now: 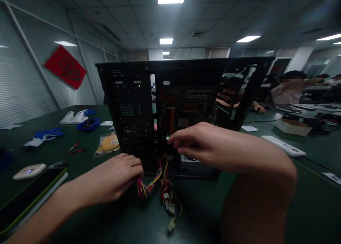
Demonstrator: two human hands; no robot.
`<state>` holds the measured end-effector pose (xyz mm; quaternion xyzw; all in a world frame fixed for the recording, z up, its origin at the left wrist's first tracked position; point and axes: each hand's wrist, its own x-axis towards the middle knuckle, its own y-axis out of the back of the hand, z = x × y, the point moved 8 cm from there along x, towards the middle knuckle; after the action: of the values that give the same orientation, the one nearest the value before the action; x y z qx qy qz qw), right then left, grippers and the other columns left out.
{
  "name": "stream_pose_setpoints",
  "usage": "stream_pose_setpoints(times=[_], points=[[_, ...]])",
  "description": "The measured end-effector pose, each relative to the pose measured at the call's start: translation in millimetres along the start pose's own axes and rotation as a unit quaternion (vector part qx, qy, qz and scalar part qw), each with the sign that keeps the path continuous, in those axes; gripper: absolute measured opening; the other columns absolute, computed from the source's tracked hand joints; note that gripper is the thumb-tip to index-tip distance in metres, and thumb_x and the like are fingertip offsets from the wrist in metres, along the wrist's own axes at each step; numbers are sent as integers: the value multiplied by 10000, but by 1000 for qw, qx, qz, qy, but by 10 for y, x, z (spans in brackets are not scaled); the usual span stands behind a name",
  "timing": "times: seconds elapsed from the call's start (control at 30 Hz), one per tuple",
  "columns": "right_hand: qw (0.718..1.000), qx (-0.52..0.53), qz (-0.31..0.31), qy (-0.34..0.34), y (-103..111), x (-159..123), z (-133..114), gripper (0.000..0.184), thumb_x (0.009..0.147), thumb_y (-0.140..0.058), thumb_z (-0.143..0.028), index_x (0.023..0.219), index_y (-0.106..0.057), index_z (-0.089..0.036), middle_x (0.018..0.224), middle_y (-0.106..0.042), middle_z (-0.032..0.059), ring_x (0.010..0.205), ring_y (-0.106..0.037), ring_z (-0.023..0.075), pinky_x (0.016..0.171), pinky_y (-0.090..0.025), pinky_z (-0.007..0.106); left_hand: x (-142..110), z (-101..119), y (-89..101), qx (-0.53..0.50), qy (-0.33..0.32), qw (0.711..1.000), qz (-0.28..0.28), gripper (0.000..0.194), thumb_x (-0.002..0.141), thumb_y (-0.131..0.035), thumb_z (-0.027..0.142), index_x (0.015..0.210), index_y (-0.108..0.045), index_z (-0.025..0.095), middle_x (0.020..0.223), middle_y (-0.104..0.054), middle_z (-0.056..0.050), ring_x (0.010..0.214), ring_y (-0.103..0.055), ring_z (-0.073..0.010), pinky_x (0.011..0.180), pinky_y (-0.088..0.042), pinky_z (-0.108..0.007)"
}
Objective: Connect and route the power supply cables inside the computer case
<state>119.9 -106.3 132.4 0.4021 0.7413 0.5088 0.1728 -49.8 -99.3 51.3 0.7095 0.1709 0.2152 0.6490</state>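
A black computer case frame [133,105] stands upright on the green table [314,201], with a motherboard [186,109] visible inside. A bundle of coloured power cables [160,182] with white connectors spills out at its base. My left hand [117,178] is closed round the cables near the bottom of the case. My right hand [202,142] reaches in at the case's lower edge, its fingers curled together; what they hold, if anything, is hidden.
At left lie a green-edged tablet [29,196], a white device [29,171], red-handled cutters [76,148], a yellow bag [108,144] and blue and white gloves [44,135]. A white remote-like device [283,146] and cardboard box [293,126] lie right. A person [289,89] sits behind.
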Motion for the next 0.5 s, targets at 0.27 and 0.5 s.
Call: stream_pose_setpoints(times=[0.27, 0.5], points=[[997, 50, 16, 63, 27, 128, 8, 535, 870, -574, -146, 1399, -538, -218, 1116, -727, 48, 953, -670, 172, 821, -496, 251, 419, 515, 827, 91, -139, 964, 206, 203, 983, -531, 234, 1158, -629, 206, 1043, -701, -53, 984, -630, -189, 856, -468, -323], [993, 53, -36, 103, -143, 569, 408, 197, 880, -593, -202, 1017, -693, -103, 948, -719, 48, 812, -619, 150, 752, -496, 248, 732, 173, 994, -35, -98, 949, 296, 167, 948, -578, 186, 1101, -642, 171, 1141, -641, -75, 1003, -634, -151, 861, -526, -253]])
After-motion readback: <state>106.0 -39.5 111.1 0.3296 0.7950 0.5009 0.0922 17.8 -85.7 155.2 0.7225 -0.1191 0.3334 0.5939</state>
